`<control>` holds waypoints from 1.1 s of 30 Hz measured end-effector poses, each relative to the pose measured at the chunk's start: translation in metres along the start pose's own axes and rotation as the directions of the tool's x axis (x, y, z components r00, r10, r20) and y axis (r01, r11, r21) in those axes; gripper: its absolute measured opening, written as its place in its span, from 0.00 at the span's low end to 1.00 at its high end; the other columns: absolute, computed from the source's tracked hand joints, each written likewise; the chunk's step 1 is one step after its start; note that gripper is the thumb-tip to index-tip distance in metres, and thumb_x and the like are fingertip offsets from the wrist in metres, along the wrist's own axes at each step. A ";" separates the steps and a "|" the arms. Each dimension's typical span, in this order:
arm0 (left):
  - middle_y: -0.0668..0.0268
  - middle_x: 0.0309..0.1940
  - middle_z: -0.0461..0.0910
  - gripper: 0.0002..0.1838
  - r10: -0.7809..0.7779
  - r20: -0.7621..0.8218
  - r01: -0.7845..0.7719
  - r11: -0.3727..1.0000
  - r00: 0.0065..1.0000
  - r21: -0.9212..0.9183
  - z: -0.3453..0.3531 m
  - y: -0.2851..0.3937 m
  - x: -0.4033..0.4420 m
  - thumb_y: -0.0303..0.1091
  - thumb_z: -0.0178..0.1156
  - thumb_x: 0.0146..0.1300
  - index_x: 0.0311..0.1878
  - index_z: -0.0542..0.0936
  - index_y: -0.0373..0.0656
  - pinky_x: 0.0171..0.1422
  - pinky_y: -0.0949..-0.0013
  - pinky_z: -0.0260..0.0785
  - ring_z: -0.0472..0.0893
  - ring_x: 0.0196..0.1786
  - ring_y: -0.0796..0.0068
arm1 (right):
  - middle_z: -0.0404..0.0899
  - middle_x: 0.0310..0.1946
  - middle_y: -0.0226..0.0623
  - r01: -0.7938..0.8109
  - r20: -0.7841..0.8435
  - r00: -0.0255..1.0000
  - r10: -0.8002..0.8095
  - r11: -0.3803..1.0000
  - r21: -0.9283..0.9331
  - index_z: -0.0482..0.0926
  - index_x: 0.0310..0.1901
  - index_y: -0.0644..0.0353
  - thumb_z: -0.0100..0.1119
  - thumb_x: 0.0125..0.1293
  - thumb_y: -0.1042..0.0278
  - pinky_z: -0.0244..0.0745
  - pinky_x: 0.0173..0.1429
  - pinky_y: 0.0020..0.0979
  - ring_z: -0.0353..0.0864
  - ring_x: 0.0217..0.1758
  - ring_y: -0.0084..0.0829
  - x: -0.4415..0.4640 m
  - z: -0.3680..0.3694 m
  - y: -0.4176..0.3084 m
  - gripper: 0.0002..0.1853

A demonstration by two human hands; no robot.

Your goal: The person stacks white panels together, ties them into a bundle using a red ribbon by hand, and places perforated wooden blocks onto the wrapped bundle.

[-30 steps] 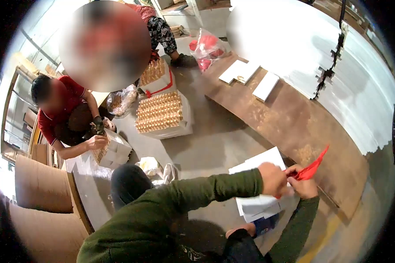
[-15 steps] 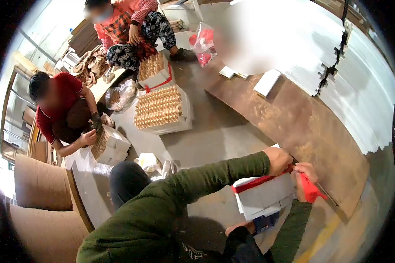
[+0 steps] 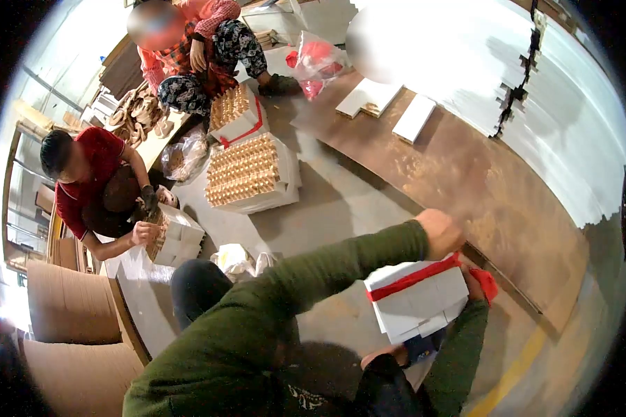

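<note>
A bundle of white boards (image 3: 421,302) stands upright on the floor before me, with a red cloth strip (image 3: 414,279) round its upper part. My right hand (image 3: 474,283) is at the bundle's right end, closed round a loose red piece of the strip; its fingers are partly hidden. Above the far edge of the bundle, my left hand (image 3: 442,233) is smeared by motion, so its fingers cannot be made out. Below the bundle, part of my foot and a dark blue item (image 3: 423,347) show.
A brown board (image 3: 515,229) with white pieces (image 3: 414,118) lies at right. Golden-topped stacks (image 3: 243,174) stand ahead. Two people crouch at left, one with a hand (image 3: 145,233) on another stack. Brown rolls (image 3: 69,302) stand at lower left. A bag of red cloth (image 3: 318,59) lies beyond.
My left hand has come away from the red strip, up and slightly back. My right hand has shifted lower along the bundle's end, with the loose red cloth bunched closer. The camera view has shifted slightly.
</note>
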State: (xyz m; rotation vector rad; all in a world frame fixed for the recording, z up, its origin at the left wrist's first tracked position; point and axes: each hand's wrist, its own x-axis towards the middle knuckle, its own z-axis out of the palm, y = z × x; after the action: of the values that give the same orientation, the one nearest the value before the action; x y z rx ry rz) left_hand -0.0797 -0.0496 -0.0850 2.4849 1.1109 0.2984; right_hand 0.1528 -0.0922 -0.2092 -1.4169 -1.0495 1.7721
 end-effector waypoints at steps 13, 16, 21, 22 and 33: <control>0.56 0.28 0.80 0.12 -0.275 -0.080 0.274 0.962 0.958 -0.020 0.046 0.004 0.067 0.40 0.60 0.49 0.32 0.81 0.41 0.34 0.60 0.72 0.80 0.32 0.58 | 0.80 0.35 0.33 0.115 -0.013 0.991 -0.136 0.880 -0.460 0.77 0.44 0.55 0.53 0.61 0.53 0.71 0.45 0.30 0.78 0.39 0.32 0.037 -0.048 0.051 0.16; 0.59 0.25 0.80 0.11 -0.376 -0.168 0.313 0.897 0.911 -0.312 0.039 0.013 0.061 0.39 0.62 0.49 0.29 0.79 0.40 0.32 0.64 0.71 0.80 0.29 0.63 | 0.79 0.41 0.33 -0.097 0.242 0.970 0.012 0.934 0.345 0.73 0.50 0.54 0.51 0.63 0.50 0.71 0.50 0.34 0.77 0.46 0.33 0.021 -0.026 0.024 0.20; 0.66 0.20 0.77 0.11 -0.332 0.139 0.141 -0.018 0.933 -0.990 0.053 0.030 0.053 0.40 0.59 0.58 0.32 0.74 0.41 0.28 0.72 0.67 0.75 0.23 0.77 | 0.75 0.48 0.34 0.095 -0.008 0.995 -0.099 0.926 0.364 0.71 0.49 0.57 0.43 0.68 0.53 0.70 0.53 0.36 0.73 0.52 0.33 0.041 -0.055 0.031 0.18; 0.67 0.19 0.76 0.12 -0.279 0.147 0.106 -0.158 0.949 -0.982 0.058 0.034 0.053 0.41 0.57 0.60 0.34 0.72 0.41 0.27 0.74 0.66 0.74 0.22 0.80 | 0.75 0.48 0.34 0.094 -0.009 0.995 -0.097 0.928 0.361 0.71 0.49 0.57 0.43 0.68 0.53 0.70 0.53 0.36 0.73 0.52 0.33 0.041 -0.055 0.026 0.18; 0.69 0.30 0.76 0.16 -0.589 -0.024 -0.080 -0.070 0.808 -0.994 0.094 0.053 0.039 0.44 0.49 0.66 0.38 0.72 0.38 0.40 0.75 0.66 0.73 0.33 0.80 | 0.61 0.13 0.22 0.227 -0.480 0.861 0.169 0.717 0.659 0.63 0.21 0.48 0.41 0.66 0.51 0.53 0.15 0.23 0.59 0.14 0.18 0.046 -0.002 -0.051 0.17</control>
State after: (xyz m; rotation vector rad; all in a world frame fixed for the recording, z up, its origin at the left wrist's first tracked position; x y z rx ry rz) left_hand 0.0143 -0.0781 -0.1447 0.7247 0.9056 1.1660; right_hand 0.1446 -0.0281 -0.1862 -1.2288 -0.0618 1.3928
